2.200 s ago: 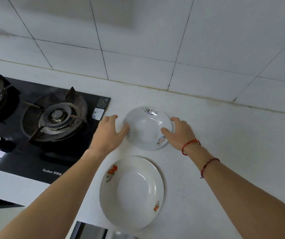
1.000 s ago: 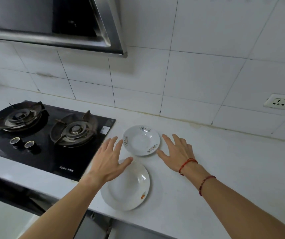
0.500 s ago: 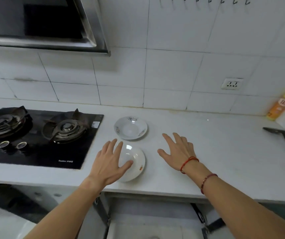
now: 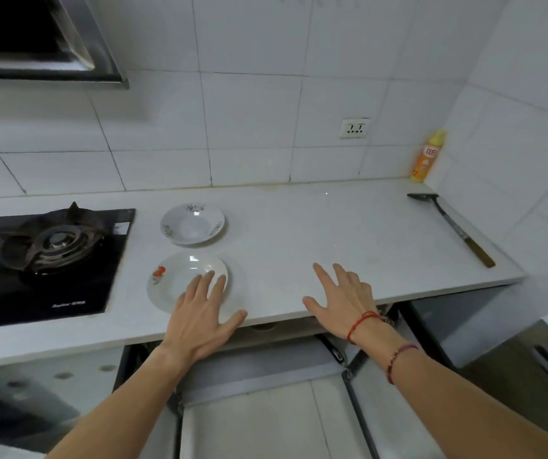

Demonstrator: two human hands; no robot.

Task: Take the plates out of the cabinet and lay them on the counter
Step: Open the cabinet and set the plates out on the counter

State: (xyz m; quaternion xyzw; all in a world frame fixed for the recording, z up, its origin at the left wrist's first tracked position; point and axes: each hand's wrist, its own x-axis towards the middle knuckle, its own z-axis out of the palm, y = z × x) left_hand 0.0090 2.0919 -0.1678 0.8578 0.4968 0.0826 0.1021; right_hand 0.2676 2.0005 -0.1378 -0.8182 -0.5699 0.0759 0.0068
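Note:
Two white plates lie on the white counter (image 4: 348,226). The far plate (image 4: 193,223) has small flower prints on its rim. The near plate (image 4: 179,279), marked with a red-orange print, sits close to the counter's front edge. My left hand (image 4: 203,316) hovers with spread fingers over the near plate's right side and hides part of it. My right hand (image 4: 345,299) is spread above the bare counter edge to the right, holding nothing. Below the counter the cabinet (image 4: 266,376) stands open; its inside is dim and no plates show there.
A black gas hob (image 4: 50,260) fills the counter's left part, with a range hood (image 4: 44,44) above. A dark spatula (image 4: 451,226) lies at the right end, and an orange bottle (image 4: 426,157) stands in the corner. A wall socket (image 4: 354,128) is on the tiles.
Both hands let go of the far plate and drew back toward the counter's front edge. The view pulled back and turned right, revealing the open cabinet, spatula and bottle.

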